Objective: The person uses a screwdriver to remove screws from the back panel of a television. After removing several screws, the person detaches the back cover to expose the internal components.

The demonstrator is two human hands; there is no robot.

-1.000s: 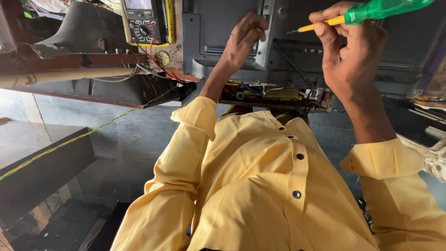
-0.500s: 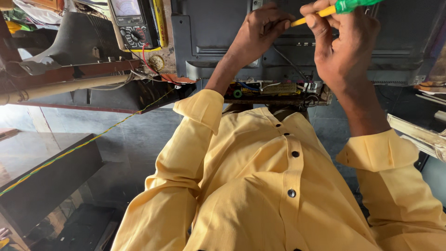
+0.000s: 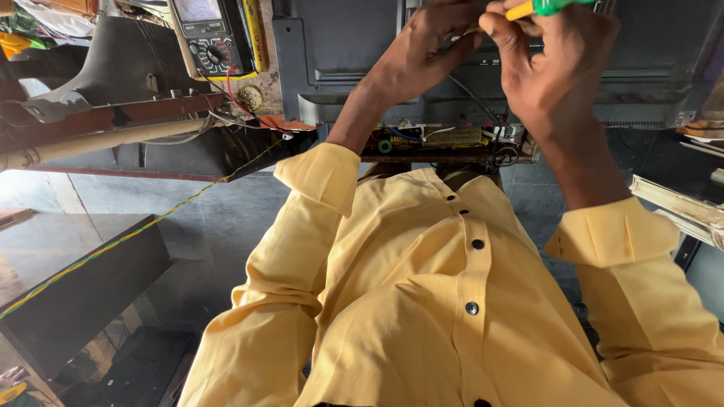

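Right hand (image 3: 554, 71) clenched round a screwdriver (image 3: 544, 7) with green handle and yellow shaft, up at the top edge of view, tip hidden behind the fingers. Left hand (image 3: 422, 53) just beside it, fingers curled against the dark grey casing (image 3: 354, 60) of an electronic set on the bench; whether it grips anything, cannot tell. Circuit board (image 3: 445, 141) below both hands. Multimeter (image 3: 211, 34) with red lead well left of left hand. Yellow shirt sleeves (image 3: 317, 177) rolled.
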